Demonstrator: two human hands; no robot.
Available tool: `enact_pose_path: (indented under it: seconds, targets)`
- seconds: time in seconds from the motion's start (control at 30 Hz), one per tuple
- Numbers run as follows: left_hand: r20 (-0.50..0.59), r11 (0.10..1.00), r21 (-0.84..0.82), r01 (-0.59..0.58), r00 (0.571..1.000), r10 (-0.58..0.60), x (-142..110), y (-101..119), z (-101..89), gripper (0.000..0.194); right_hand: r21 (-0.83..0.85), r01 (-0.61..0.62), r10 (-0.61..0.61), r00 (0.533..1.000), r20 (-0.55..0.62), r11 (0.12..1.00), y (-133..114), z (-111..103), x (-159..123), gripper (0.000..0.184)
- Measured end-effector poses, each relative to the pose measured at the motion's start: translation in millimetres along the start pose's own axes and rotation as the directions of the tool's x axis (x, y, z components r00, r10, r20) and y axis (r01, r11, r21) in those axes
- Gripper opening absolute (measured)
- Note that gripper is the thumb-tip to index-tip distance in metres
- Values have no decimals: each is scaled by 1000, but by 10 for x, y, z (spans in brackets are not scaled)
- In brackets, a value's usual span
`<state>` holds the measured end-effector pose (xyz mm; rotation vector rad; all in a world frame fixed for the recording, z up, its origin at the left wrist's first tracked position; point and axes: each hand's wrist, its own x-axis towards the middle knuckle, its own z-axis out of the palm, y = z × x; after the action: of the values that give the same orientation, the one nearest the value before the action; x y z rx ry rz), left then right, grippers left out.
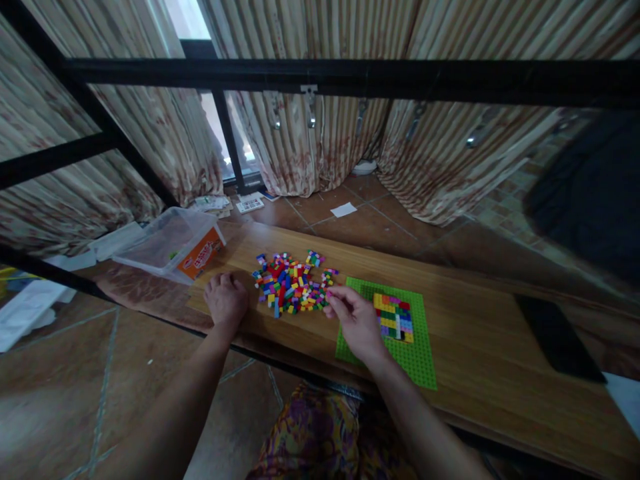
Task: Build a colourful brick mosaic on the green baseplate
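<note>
My right hand (357, 323) is closed in a pinch over the left part of the green baseplate (425, 363), with a small pink toy brick (328, 295) at its fingertips. Beneath and beside that hand, a block of many-coloured bricks (395, 317) is fixed on the baseplate; my hand hides part of the plate. A loose pile of small coloured bricks (290, 283) lies just left of the pinch. My left hand (226, 300) rests on the table left of the pile, its fingers curled in and no brick showing in it.
A clear plastic box (165, 250) with an orange label stands at the left end of the wooden table (480, 333). A dark flat object (557, 337) lies at the right. A black metal bar (350, 79) crosses in front of striped curtains (320, 147). Papers lie on the tiled floor.
</note>
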<state>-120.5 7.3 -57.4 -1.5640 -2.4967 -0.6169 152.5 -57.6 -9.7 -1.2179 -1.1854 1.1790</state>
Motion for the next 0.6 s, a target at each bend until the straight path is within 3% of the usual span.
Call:
enact_pose_path:
  seconds: [0.13,0.33,0.43,0.6]
  targets:
    - [8,1000,-4,-1,1000,1,5,3,-1,40,396,-273,292,956,12,877,2,-165,-444,30]
    - [17,1000,-21,2,1000,-2,1,6,-18,41,530,-514,528,837,141,674,99,-239,-935,37]
    - [17,1000,-19,8,1000,-8,5,10,-26,41,475,-571,568,806,167,670,185,-198,-1044,42]
    - [37,1000,-8,9,999,-9,18,19,-34,41,299,-536,523,843,131,789,222,-185,-1050,34]
